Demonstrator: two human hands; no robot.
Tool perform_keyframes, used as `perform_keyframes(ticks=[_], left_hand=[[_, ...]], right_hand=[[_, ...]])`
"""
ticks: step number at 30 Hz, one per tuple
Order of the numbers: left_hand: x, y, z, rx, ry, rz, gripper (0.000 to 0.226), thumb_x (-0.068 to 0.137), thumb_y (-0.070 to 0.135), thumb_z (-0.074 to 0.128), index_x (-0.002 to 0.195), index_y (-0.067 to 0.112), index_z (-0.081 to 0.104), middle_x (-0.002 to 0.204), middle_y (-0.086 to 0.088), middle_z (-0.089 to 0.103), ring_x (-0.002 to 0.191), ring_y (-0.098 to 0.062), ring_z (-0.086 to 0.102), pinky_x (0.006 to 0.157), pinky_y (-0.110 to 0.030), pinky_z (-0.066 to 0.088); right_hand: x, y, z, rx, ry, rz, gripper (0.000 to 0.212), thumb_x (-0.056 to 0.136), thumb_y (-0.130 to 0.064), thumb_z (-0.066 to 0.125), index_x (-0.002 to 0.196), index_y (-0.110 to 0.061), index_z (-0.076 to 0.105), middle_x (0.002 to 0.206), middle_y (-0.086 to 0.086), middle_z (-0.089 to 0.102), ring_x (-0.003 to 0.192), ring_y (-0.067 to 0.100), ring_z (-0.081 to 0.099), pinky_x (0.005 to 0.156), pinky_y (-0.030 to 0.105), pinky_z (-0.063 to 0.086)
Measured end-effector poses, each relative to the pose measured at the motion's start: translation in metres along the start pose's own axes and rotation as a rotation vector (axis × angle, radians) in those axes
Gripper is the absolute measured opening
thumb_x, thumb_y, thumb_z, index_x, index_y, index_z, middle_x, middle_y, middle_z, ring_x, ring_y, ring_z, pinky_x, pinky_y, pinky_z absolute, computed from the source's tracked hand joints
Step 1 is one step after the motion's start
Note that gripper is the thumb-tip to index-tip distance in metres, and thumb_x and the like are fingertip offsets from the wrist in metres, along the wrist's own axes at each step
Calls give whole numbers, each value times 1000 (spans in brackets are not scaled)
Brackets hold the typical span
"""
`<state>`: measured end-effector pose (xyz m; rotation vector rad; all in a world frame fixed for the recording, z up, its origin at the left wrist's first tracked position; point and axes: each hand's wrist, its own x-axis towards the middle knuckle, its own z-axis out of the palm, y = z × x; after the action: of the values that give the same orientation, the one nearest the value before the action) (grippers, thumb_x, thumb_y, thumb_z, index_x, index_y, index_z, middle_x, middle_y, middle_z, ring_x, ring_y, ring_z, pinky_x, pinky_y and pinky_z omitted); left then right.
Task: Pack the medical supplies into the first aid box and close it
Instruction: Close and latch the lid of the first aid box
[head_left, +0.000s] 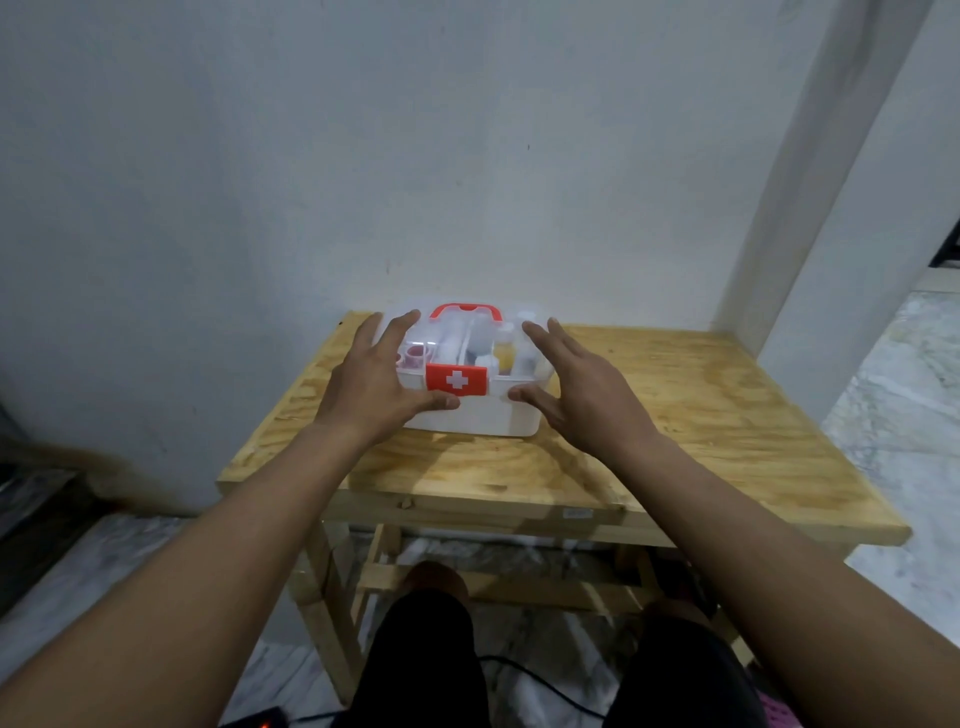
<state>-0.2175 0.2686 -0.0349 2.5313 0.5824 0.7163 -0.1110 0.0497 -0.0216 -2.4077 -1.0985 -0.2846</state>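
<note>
A white first aid box (480, 415) stands at the back of the wooden table, against the wall. It has a clear lid, a red handle (466, 310) on top and a red latch with a white cross (456, 379) at the front. Bottles and small supplies show through the lid. My left hand (376, 376) lies on the box's left side, thumb against the front just under the latch. My right hand (576, 387) is at the box's right side with fingers spread; I cannot tell whether it touches the box.
The wooden table (675, 415) stands in a corner, with a white wall behind and a pillar at the right. My knees are below the table's front edge. A black cable lies on the marble floor (893, 395).
</note>
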Motion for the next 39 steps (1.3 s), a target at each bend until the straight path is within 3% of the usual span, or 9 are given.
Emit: perform_keyframes(ticks=[6, 12, 15, 18, 21, 24, 28, 32, 39], left_hand=[[-3, 3, -3, 31, -1, -4, 115, 59, 69, 82, 155, 34, 29, 165, -5, 23, 132, -29, 52, 100, -48, 50], [-4, -7, -4, -24, 18, 20, 119, 61, 66, 83, 157, 34, 21, 161, -4, 34, 133, -27, 51, 102, -46, 47], [-5, -12, -2, -206, 20, -30, 130, 59, 48, 94, 158, 34, 11, 158, -5, 38, 136, -30, 46, 106, -47, 45], [-6, -14, 1, -376, -30, -76, 132, 60, 34, 96, 159, 33, 9, 155, -3, 40, 133, -25, 49, 101, -38, 47], [-3, -14, 6, -448, -36, -77, 122, 65, 22, 95, 158, 28, 16, 150, -1, 45, 120, -12, 49, 87, -22, 48], [0, -11, 10, -461, -25, -65, 117, 66, 18, 94, 157, 27, 20, 144, 2, 49, 116, -10, 50, 77, -14, 46], [5, -6, 18, -488, -13, -62, 117, 66, 17, 94, 157, 27, 21, 129, 11, 48, 112, -11, 53, 73, -13, 47], [15, -1, 28, -496, -20, -58, 118, 64, 21, 95, 156, 30, 22, 126, 13, 51, 110, -12, 56, 79, -22, 54], [41, 22, 41, -510, -30, -59, 118, 63, 19, 96, 155, 32, 23, 121, 12, 57, 105, -12, 60, 70, -11, 47]], right_hand=[[-1, 2, 3, 44, 17, 0, 77, 93, -50, 63, 158, -34, 26, 167, -1, 21, 143, 26, 41, 108, 41, 42], [1, 6, 11, 188, 9, -2, 81, 92, -42, 68, 158, -29, 23, 165, -2, 24, 153, 17, 19, 119, 43, 31], [0, 7, 20, 294, 19, 37, 100, 84, -38, 78, 159, -27, 14, 162, -2, 30, 148, 19, 29, 116, 41, 35], [1, 5, 23, 463, 47, 152, 110, 80, -29, 84, 159, -25, 7, 152, 0, 46, 133, 21, 51, 97, 29, 43], [6, 7, 24, 529, 14, 248, 97, 77, -27, 86, 153, -25, 25, 136, -2, 60, 122, 21, 58, 84, 27, 45], [13, 12, 22, 539, 17, 294, 82, 73, -27, 87, 142, -24, 43, 129, -4, 64, 115, 20, 61, 82, 30, 49], [19, 20, 15, 547, 20, 328, 80, 73, -25, 88, 141, -24, 45, 124, -6, 61, 105, 16, 57, 81, 32, 49], [24, 29, 10, 532, 19, 332, 73, 74, -22, 87, 137, -24, 48, 117, -9, 60, 105, 17, 58, 82, 33, 50], [44, 54, -2, 488, 31, 344, 65, 73, -22, 87, 129, -23, 52, 114, -8, 61, 105, 19, 59, 82, 34, 51]])
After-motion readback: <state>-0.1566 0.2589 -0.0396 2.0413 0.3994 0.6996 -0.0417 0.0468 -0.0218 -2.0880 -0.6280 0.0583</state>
